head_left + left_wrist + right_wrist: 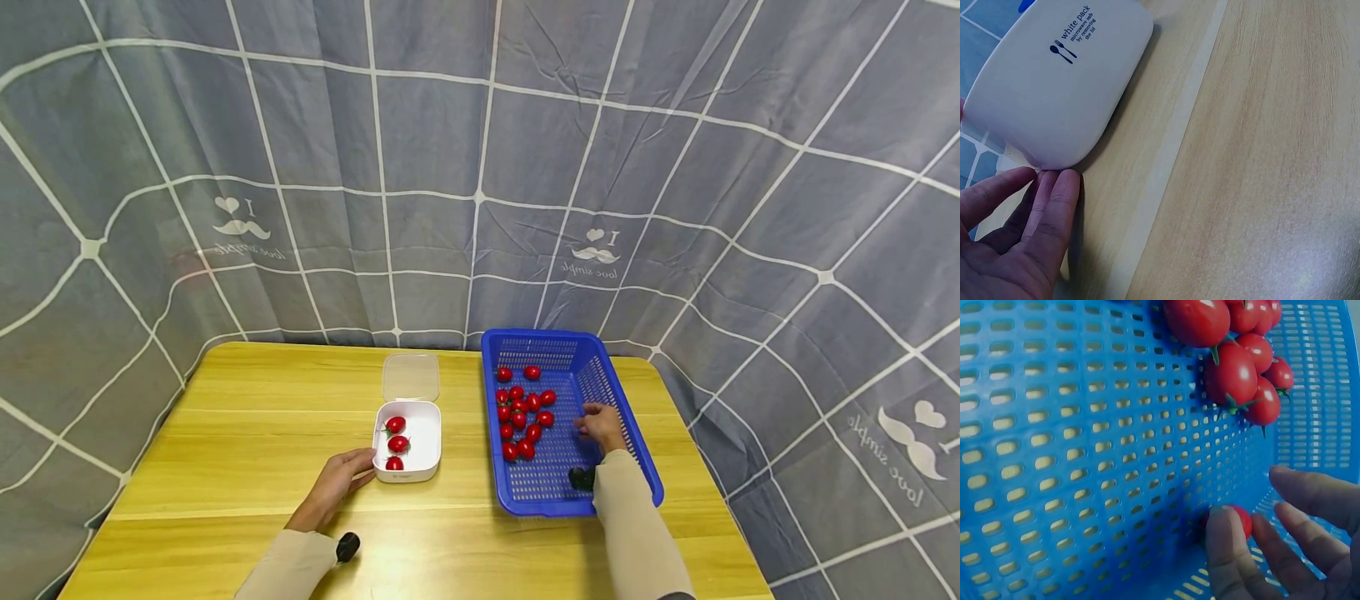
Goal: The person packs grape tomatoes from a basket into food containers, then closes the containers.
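A perforated blue plastic basket (645,467) is set on the pale wooden table (240,433), just beside a white rounded plastic box (424,440) touched by straight left hand (339,481) fingers. A small glossy red cherry tomato (1241,520) is pinched on the basket floor by right hand (602,427) fingertips.

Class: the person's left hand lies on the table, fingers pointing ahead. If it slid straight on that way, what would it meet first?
The white container: the left hand already has its fingertips at its near corner, apparently touching it.
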`<state>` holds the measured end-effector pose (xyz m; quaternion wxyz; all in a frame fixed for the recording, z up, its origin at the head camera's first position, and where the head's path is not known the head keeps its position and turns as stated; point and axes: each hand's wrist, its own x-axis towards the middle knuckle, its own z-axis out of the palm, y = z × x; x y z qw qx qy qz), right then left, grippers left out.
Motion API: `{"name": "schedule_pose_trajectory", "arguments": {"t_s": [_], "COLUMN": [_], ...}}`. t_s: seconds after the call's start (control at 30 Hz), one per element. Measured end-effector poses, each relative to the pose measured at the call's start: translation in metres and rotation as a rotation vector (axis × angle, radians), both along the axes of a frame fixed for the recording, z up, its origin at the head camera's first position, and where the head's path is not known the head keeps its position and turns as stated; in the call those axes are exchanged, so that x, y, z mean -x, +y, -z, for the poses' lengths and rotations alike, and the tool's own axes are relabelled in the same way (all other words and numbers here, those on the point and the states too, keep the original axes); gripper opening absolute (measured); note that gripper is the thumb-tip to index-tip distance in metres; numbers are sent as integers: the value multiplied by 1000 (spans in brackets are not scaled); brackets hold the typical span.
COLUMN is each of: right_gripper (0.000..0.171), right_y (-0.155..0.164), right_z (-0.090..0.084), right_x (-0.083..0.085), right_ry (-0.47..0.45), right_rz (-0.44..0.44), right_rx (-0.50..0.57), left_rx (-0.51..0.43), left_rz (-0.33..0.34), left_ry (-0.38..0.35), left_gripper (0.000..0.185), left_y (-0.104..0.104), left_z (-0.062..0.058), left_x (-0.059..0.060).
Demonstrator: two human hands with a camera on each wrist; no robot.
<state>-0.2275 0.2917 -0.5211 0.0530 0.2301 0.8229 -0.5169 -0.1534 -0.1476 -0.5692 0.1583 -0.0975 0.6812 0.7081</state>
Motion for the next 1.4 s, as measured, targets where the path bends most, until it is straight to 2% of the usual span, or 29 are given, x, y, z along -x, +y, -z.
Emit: {"name": "schedule_pose_trajectory", "arguments": {"t_s": [0.17,0.23,0.4,0.6,0.8,0.9,1.1,1.27,1.4], "right_gripper": [43,45,50,52,54,52,37,36,32], "right_y": [3,3,2,1,1,2,3,3,3], "right_z": [4,5,4,2,-1,0,5,8,9], "right_x": [-2,-3,-3,-3,-5,-6,-7,-6,-5], "right_ry": [34,38,24,3,-1,-14,-51,-59,-84], "right_rz": [-18,-16,-18,-17,-60,-86,-83,-76,-69], "right_rx": [85,84,11,2,-153,-188,-106,-15,16], "left_rx": [11,14,9,-4,4,5,1,-7,-12], "left_rz": [6,8,14,23,15,15,24,6,-3], "left_ry": [-8,-11,-4,2,2,1,-1,0,3], "left_gripper": [45,46,47,47,46,47,46,45,45], "left_y": [0,0,1,1,-1,-1,-1,-1,-1], "left_z": [-2,-2,-2,0,2,3,2,2,2], "left_x": [0,0,0,-1,1,2,1,1,0]}}
